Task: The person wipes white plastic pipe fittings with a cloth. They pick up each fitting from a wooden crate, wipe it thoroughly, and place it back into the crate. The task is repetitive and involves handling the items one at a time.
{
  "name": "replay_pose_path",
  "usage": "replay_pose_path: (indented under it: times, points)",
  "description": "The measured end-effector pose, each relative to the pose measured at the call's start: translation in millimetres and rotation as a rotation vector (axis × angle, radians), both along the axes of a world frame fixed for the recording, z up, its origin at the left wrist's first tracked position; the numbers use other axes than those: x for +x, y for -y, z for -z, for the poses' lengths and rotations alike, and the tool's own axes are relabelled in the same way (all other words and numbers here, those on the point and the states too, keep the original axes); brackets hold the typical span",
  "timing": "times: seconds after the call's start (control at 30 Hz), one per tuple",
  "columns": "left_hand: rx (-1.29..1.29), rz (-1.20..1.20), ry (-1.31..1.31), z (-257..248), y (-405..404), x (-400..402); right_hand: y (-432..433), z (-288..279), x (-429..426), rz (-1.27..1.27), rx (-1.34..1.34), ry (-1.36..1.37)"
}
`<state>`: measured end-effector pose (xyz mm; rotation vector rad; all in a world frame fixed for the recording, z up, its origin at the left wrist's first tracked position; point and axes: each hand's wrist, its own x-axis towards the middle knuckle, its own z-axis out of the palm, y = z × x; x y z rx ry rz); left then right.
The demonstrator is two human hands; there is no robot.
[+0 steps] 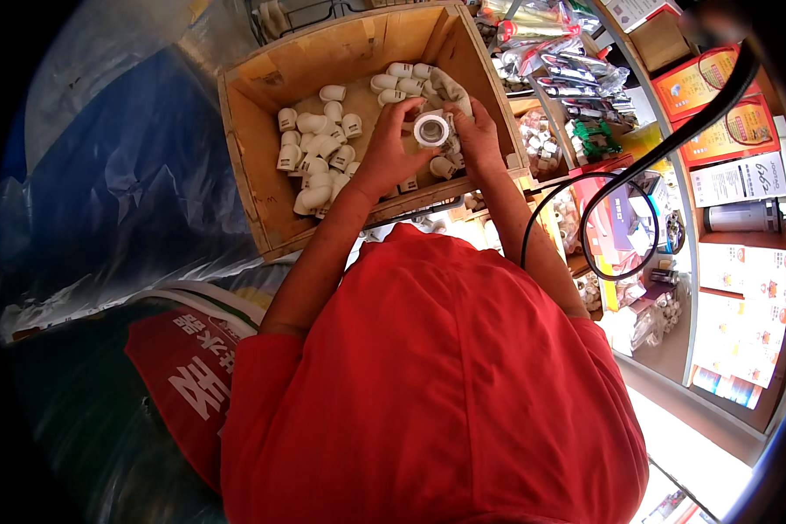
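Observation:
Over the right part of a wooden crate [245, 196], my left hand [393, 150] grips a white plastic pipe fitting [431, 130] by its side, its round opening facing up. My right hand [477, 134] holds a pale cloth [455, 92] against the same fitting. White plastic elbow fittings [316, 164] lie in a loose pile in the left half of the crate. Several more elbow fittings [385, 82] sit together by the far wall, and a few others [441, 168] lie below my hands, partly hidden by them.
Shelves [691, 262] at the right hold orange boxes [707, 85], bagged goods and bins of small fittings [540, 141]. A black cable [668, 141] loops in front of them. Blue plastic sheeting [170, 144] lies left of the crate, above a dark green and red wrapped item [183, 367].

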<state>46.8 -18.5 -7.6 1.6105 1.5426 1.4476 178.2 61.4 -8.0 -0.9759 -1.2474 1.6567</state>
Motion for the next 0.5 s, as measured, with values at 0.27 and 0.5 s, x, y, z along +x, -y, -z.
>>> replay_pose_path:
  times: [0.27, 0.5]
  points:
    - [-0.397, 0.262, 0.646, 9, -3, -15, 6, 0, -5, 0.076, 0.379, 0.025]
    - [-0.162, 0.271, 0.682, 1, 0, -15, 9, 2, -6, 0.054, 0.575, 0.164]
